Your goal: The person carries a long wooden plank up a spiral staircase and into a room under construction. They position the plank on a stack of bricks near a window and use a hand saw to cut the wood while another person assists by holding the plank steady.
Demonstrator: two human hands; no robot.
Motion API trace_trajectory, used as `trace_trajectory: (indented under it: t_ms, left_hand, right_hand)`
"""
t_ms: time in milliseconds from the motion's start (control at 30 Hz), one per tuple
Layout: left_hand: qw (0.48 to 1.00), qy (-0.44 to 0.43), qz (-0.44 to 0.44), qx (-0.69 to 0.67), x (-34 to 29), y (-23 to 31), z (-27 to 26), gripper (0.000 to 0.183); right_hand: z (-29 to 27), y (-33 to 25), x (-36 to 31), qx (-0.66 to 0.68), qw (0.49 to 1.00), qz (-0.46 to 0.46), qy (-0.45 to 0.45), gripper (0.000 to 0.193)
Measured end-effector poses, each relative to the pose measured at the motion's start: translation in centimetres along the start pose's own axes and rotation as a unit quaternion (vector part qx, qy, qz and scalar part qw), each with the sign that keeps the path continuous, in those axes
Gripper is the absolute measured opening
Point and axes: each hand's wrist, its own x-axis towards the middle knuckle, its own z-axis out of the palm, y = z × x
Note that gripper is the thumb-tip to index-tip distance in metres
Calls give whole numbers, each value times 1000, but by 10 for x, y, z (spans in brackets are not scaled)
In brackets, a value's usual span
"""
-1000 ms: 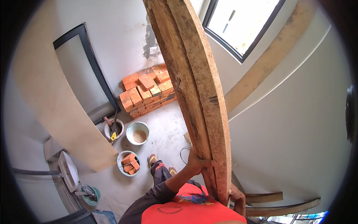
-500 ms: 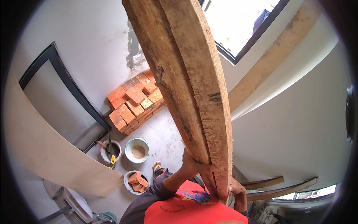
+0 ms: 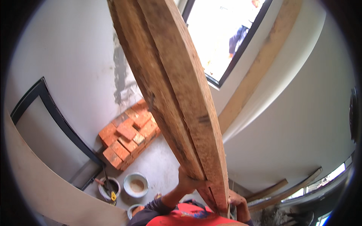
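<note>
Two long, rough wooden planks, a darker left one (image 3: 149, 81) and a wider right one (image 3: 188, 90), lie side by side in front of me. They rise from my chest past the top of the view. My left hand (image 3: 187, 183) is closed around the left edge, its thumb across the face. Lower down, my right hand (image 3: 234, 199) grips the right edge, some of its fingers hidden behind the wood. A dark bent nail (image 3: 151, 102) appears to stick out of the left plank's edge.
Stacked orange bricks (image 3: 126, 132) stand by the left wall. Near them are a pale bucket (image 3: 136, 185), a bucket holding tools (image 3: 117, 187) and a partly visible bucket with bricks (image 3: 129, 211). A dark-framed window (image 3: 222, 75) is ahead; more planks (image 3: 271, 190) lie at lower right.
The view has tilted upward, so the bricks and buckets sit lower in the picture. The planks appear shifted leftward, with both hands still on them.
</note>
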Motion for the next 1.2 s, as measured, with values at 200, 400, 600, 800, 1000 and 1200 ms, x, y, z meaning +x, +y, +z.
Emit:
trace_trajectory:
  t_ms: [200,400,600,800,1000,1200]
  left_hand:
    - [1000,-12,-12,19,4,-14,-6,82]
    - [998,-37,-57,14,8,-26,-12,87]
    - [998,-27,-62,11,17,-36,-6,97]
    - [994,-81,-36,56,16,-59,17,88]
    - [993,-109,-34,24,26,-48,81,65]
    - [989,-136,-37,38,34,-39,86,68]
  right_hand:
    - [24,-46,4,-15,999,-4,46,103]
    - [47,-75,-21,-19,997,-41,69,100]
    - [70,-94,-43,-67,956,-242,150,94]
    - [67,-82,-21,-442,617,-442,478,70]
    - [63,-98,-82,-474,583,-386,536,74]
    - [64,-136,-166,-430,466,-297,714,76]
